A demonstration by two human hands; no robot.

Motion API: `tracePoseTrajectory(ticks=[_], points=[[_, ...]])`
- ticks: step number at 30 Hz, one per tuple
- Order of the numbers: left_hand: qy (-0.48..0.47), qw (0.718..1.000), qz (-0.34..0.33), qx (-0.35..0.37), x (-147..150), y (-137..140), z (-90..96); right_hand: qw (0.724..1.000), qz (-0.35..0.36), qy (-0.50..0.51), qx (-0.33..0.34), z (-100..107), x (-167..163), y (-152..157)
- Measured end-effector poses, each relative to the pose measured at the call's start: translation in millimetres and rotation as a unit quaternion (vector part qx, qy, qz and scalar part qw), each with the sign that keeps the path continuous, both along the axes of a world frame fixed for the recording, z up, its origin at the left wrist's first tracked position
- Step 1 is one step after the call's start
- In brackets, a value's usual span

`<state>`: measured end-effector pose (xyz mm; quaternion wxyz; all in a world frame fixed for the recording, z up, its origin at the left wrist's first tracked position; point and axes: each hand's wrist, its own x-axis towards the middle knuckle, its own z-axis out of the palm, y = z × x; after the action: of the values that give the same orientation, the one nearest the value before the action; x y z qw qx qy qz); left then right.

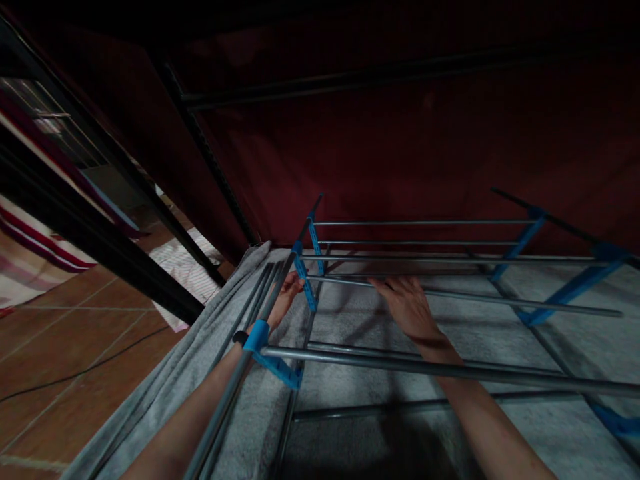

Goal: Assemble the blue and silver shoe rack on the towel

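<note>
A rack of grey metal tubes with blue plastic connectors lies in front of me. My left hand (287,297) reaches past the near side tube (277,287), its fingers closed at a blue connector (307,283) on the rack's left end. My right hand (407,308) has its fingers bent over a thin metal tube (470,297) whose left end meets that connector. This tube's right end sticks out past a blue bracket (563,293). A thicker tube (400,361) crosses in front of my right forearm. The left fingertips are partly hidden.
Grey plush fabric (250,427) lies under the rack. Behind stands a dark red fabric wall (400,160) on a black frame (205,153). Left are a brown tiled floor (100,340), a thin cable (85,372) and a striped cloth (185,267).
</note>
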<state>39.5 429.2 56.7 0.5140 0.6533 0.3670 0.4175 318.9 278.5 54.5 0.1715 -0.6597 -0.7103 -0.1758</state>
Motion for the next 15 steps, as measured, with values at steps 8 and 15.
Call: tracePoseTrajectory(ticks=[8,15], points=[[0.045,0.999,0.014,0.023,-3,9,-2.7,0.999,0.007,0.019,0.029,-1,2,11],[0.082,0.996,0.017,0.045,-6,14,2.3,0.999,0.007,0.031,0.035,-5,2,18]])
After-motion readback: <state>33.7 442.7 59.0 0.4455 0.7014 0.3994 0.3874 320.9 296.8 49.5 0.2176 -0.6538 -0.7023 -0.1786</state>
